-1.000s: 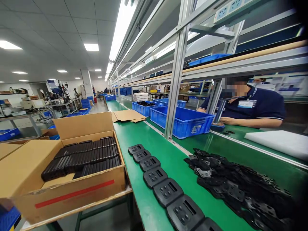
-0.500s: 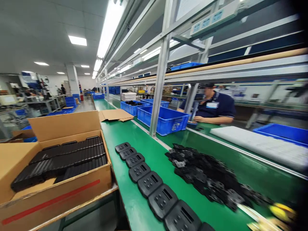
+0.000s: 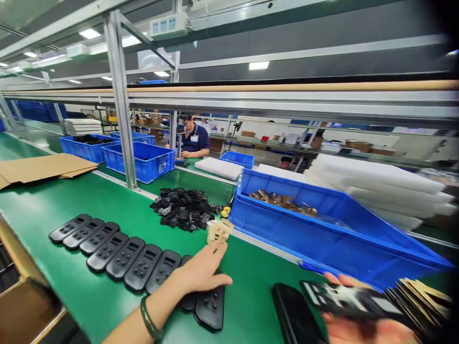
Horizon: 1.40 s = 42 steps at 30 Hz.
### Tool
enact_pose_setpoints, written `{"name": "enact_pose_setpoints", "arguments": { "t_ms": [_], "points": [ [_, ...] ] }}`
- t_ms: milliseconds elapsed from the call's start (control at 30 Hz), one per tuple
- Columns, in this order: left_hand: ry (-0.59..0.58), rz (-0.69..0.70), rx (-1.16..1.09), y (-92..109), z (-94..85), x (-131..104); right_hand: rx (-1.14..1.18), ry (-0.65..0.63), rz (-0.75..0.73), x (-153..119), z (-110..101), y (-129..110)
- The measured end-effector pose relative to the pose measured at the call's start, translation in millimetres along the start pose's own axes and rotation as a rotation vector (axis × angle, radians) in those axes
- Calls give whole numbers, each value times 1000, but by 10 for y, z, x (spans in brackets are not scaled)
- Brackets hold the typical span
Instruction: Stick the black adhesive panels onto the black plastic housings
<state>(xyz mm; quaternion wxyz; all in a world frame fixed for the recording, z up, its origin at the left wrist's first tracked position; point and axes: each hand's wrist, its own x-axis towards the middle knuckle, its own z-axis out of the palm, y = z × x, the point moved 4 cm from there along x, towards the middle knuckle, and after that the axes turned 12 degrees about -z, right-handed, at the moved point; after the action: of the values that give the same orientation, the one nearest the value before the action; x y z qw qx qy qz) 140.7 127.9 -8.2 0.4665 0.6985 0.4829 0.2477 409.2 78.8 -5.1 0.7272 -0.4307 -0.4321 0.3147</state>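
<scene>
My left hand reaches over a row of black plastic housings on the green bench. Its fingers are stretched out and the thumb stands apart. The fingertips meet a small pile of tan cut-out pieces; whether they touch or only overlap it, I cannot tell. At the lower right, my right hand is closed around a long black panel with pale patches, blurred by motion. Another black housing, smooth side up, lies to the left of that panel. Behind the tan pieces is a heap of thin black plates.
A long blue bin holding brownish parts stands beyond my right hand. Thin tan-edged sheets are stacked at far right. Blue crates, a metal post and flat cardboard stand left. A co-worker sits across the bench.
The view has swung to the right, and the open carton of black parts has mostly left the picture. Both my hands have come into view, the right one holding the black panel.
</scene>
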Motion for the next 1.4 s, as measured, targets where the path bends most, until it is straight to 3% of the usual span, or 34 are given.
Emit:
{"name": "enact_pose_setpoints", "arguments": {
  "t_ms": [133,333,567,633,733,833,933,1033,1200,1400],
  "points": [
    [-277,-8,478,-137,9,-165,121,118,150,-209,163,52],
    [-185,95,576,-71,158,-246,298,28,430,-494,435,84],
    [-144,147,147,137,288,-339,468,-124,572,-727,687,29],
    [-164,109,-99,149,337,-353,493,-133,572,-733,705,27],
    [-287,38,-625,143,469,-351,486,-119,563,-730,684,46],
    [-206,-53,-969,80,565,-310,447,-126,555,-760,664,78],
    [-38,-211,-1034,-21,630,-277,437,-178,547,-806,675,104],
    [9,-300,-1040,-56,665,-274,468,-218,542,-804,671,121],
    [-48,-280,-1098,3,651,-290,536,-167,573,-686,596,109],
    [-127,-396,-1216,-2,635,-296,485,-111,552,-581,551,75]
  ]
}}
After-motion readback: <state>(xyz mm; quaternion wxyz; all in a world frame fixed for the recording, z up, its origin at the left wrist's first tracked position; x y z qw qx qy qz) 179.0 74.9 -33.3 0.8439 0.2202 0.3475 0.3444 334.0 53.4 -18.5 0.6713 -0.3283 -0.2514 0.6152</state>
